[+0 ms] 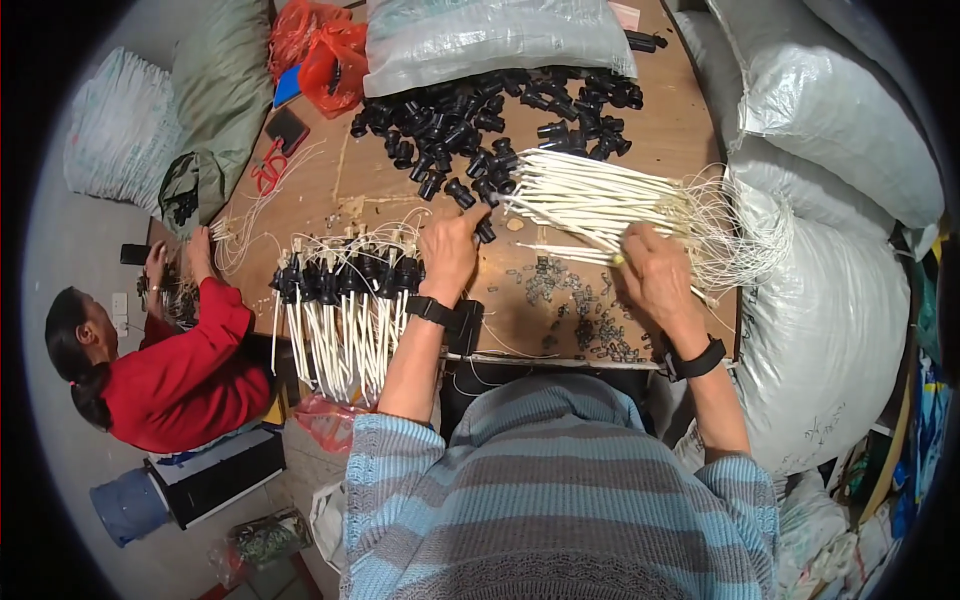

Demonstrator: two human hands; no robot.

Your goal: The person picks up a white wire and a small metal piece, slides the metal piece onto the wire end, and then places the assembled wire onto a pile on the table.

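Note:
My left hand reaches to the near edge of a heap of black flared sockets. Its index finger points forward, and one black socket sits at the thumb side, seemingly pinched. My right hand is closed at the near side of a bundle of white sleeved wires. From its fingertips a single white sleeved wire points left, its tip apart from the bundle. Beside my left wrist lies a row of sockets fitted with white tubes, the tubes hanging over the table's front edge.
Small dark metallic pieces are scattered between my forearms. A large white sack lies behind the sockets, and more stuffed sacks crowd the right side. At the left, a co-worker in a red top handles things by red scissors.

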